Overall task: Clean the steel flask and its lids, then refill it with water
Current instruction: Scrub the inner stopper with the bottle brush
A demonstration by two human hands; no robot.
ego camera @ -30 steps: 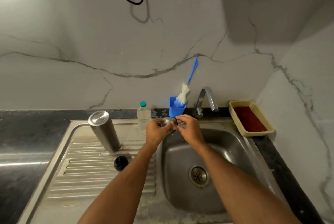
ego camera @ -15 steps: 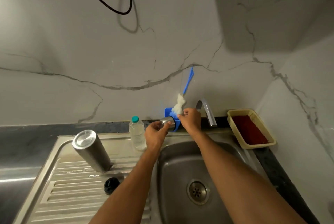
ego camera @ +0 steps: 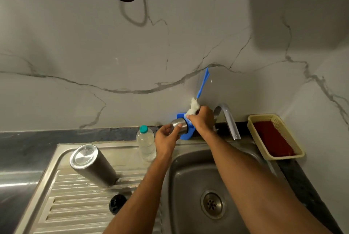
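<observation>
Both hands (ego camera: 186, 129) have risen to the brush (ego camera: 193, 106).

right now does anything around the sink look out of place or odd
Nothing looks spilled or damaged. The steel flask stands mouth-down on the draining board, which suits draining. A small black lid lies loose in front of it.

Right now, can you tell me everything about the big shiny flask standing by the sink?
The steel flask is a plain metal cylinder with a dull brushed side and a brighter flat round end facing up, so it seems to stand upside down. It stands on the ribbed draining board, left of the basin. Through the wide lens it looks tilted to the left. Neither hand touches it. A small black lid lies just in front, apart from it.
</observation>
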